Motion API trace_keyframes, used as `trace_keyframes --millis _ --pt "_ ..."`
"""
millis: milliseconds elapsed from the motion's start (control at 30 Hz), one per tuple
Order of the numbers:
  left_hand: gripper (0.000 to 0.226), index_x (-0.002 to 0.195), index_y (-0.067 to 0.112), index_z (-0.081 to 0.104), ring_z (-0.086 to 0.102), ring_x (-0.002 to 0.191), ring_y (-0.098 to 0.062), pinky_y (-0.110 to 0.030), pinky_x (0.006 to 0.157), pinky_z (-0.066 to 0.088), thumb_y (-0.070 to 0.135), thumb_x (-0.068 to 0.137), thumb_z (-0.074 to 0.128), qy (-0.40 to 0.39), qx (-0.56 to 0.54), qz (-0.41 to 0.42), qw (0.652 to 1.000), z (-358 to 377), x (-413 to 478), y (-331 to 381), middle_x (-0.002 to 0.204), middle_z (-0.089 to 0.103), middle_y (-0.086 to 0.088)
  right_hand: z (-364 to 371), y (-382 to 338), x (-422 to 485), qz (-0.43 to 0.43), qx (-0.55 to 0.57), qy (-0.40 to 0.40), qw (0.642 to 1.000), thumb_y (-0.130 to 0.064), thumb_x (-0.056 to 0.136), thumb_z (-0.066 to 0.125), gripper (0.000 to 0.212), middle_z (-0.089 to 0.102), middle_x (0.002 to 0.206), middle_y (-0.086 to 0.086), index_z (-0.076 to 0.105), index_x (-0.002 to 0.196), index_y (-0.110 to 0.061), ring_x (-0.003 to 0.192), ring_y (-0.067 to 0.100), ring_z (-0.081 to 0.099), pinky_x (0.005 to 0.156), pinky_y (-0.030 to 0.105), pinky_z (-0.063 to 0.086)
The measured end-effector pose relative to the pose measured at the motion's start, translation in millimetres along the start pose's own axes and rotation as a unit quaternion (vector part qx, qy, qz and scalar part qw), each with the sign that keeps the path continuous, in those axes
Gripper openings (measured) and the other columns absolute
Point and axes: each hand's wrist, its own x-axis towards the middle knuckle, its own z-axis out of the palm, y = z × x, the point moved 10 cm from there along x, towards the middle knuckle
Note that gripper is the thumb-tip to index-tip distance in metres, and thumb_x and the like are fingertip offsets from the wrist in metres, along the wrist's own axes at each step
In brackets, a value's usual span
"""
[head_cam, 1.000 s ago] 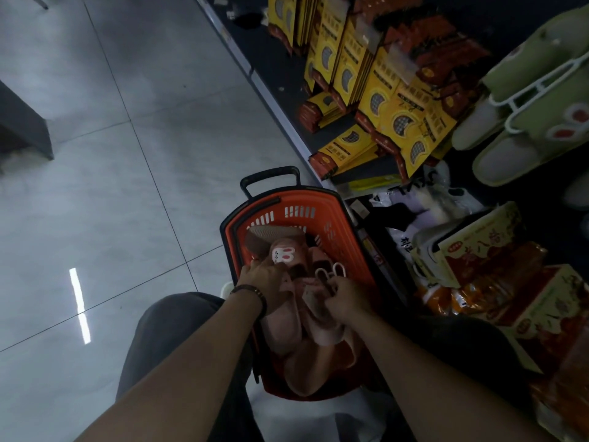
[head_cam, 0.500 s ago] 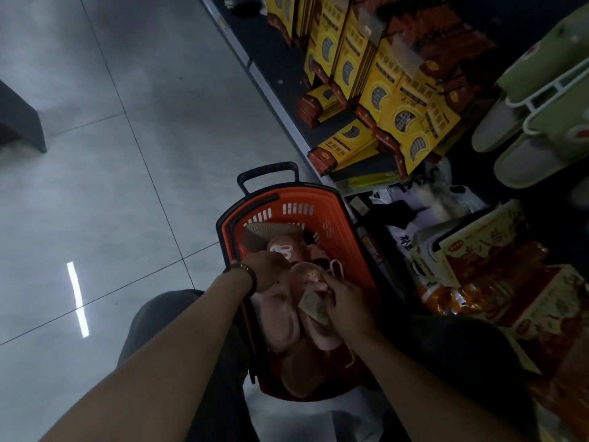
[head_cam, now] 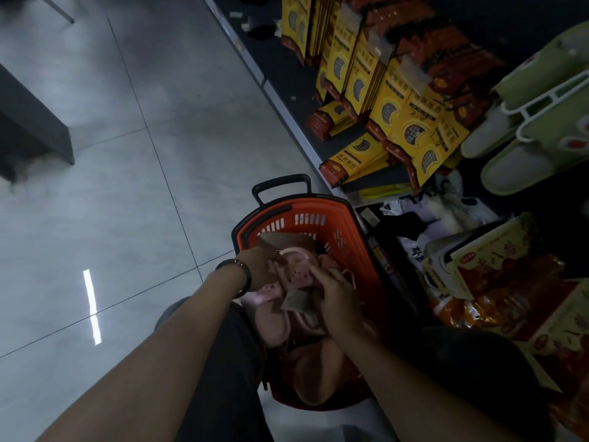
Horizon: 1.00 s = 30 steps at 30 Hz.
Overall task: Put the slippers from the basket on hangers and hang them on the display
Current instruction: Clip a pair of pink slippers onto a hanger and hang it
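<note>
Picking was the step in hand: both hands were down in the orange basket (head_cam: 322, 205) at the lower middle of the frame, working a pair loose. The left hand (head_cam: 259, 266), with a dark wristband, had its fingers curled onto the pink slippers (head_cam: 296, 272) from the left. The right hand (head_cam: 338, 301) was bent over them from the right, fingers closed on the pair beside a paper tag (head_cam: 294, 304), though its back hid the exact grip. The slippers looked soft and rubbery, pale pink with small holes dotted in the upper, and lay on more pink ones deeper in the basket. None of these was on a hanger yet. Next, I judged, the pair needed lifting clear and fitting onto a hanger, like the green slippers (head_cam: 516, 164) on the white hanger (head_cam: 541, 92) at the upper right.
</note>
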Motion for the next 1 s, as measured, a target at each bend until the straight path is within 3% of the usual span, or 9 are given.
trace_keyframes --millis 100,200,300,367,500,667,733,800,1000 --pt "0.047 0.144 0.032 0.053 0.059 0.117 -0.027 -0.028 0.087 0.052 0.03 0.097 0.059 -0.032 0.002 -0.035 0.999 12.2 2.4 -10.1 0.143 0.057 -0.006 14.3 -2.8 2.4 -0.005 0.017 -0.021 1.0 0.001 0.098 0.055 0.06 0.061 0.143 0.008 0.057 0.149 -0.03 0.138 0.026 0.052 0.115 0.026 0.036" --pt "0.047 0.147 0.041 0.047 0.057 0.125 -0.031 -0.049 0.104 0.05 0.033 0.101 0.046 -0.036 0.039 -0.084 0.995 28.1 6.2 -18.5 0.145 0.056 -0.005 23.5 -8.5 0.9 -0.017 0.047 -0.04 0.998 -0.002 0.097 0.057 0.056 0.065 0.14 0.0 0.06 0.146 -0.029 0.133 0.017 0.058 0.113 0.018 0.036" --pt "0.045 0.141 0.062 0.041 0.052 0.134 -0.034 -0.055 0.111 0.041 0.054 0.097 0.04 -0.041 0.001 -0.113 0.993 38.0 11.7 -33.9 0.152 0.05 -0.004 28.2 -8.5 -4.4 -0.009 0.121 -0.075 0.99 -0.016 0.095 0.061 0.051 0.061 0.146 -0.004 0.061 0.145 -0.025 0.137 0.01 0.053 0.118 0.027 0.04" --pt "0.046 0.137 0.071 0.032 0.051 0.135 -0.032 -0.056 0.114 0.037 0.062 0.092 0.034 -0.041 -0.028 -0.126 0.991 37.8 11.1 -44.8 0.154 0.049 -0.003 20.9 0.4 -5.1 0.002 0.099 -0.074 0.992 -0.017 0.094 0.063 0.048 0.063 0.142 0.0 0.063 0.142 -0.024 0.132 0.014 0.056 0.113 0.032 0.045" --pt "0.049 0.145 0.067 0.029 0.053 0.131 -0.031 -0.054 0.111 0.041 0.049 0.099 0.035 0.01 -0.08 -0.152 0.985 24.1 5.2 -56.7 0.151 0.052 -0.006 -12.1 59.8 1.5 0.175 0.011 0.002 0.985 -0.015 0.093 0.066 0.026 0.072 0.118 0.005 0.07 0.117 -0.02 0.111 0.025 0.068 0.089 0.029 0.051" --pt "0.053 0.129 0.083 0.009 0.053 0.132 -0.038 -0.058 0.111 0.038 0.053 0.091 0.028 0.071 -0.202 -0.184 0.959 26.5 14.2 -85.4 0.153 0.051 -0.006 -5.4 106.1 -11.2 0.293 -0.119 -0.122 0.941 -0.018 0.087 0.068 0.031 0.073 0.122 0.016 0.073 0.118 -0.011 0.114 0.034 0.07 0.091 0.035 0.055" --pt "0.048 0.134 0.08 0.022 0.054 0.131 -0.036 -0.057 0.109 0.042 0.052 0.096 0.031 0.081 -0.227 -0.159 0.958 18.0 5.8 -71.6 0.152 0.052 -0.004 -0.3 113.0 -11.7 0.302 -0.133 -0.134 0.934 -0.017 0.089 0.067 0.032 0.072 0.125 0.017 0.073 0.12 -0.01 0.118 0.035 0.068 0.095 0.036 0.055" --pt "0.046 0.142 0.066 0.039 0.057 0.127 -0.034 -0.051 0.106 0.048 0.041 0.103 0.04 0.093 -0.234 -0.131 0.959 11.3 -1.1 -58.4 0.149 0.055 -0.006 4.7 113.1 -11.5 0.311 -0.152 -0.138 0.928 -0.017 0.092 0.062 0.033 0.069 0.131 0.016 0.071 0.123 -0.013 0.123 0.034 0.066 0.102 0.039 0.053" --pt "0.047 0.149 0.049 0.042 0.055 0.124 -0.032 -0.037 0.101 0.043 0.029 0.107 0.042 0.131 -0.265 -0.146 0.944 8.5 -0.8 -67.6 0.147 0.054 -0.011 5.3 105.7 2.0 0.311 -0.173 -0.105 0.929 -0.017 0.101 0.053 0.036 0.065 0.137 0.015 0.061 0.136 -0.013 0.128 0.036 0.063 0.105 0.041 0.049"
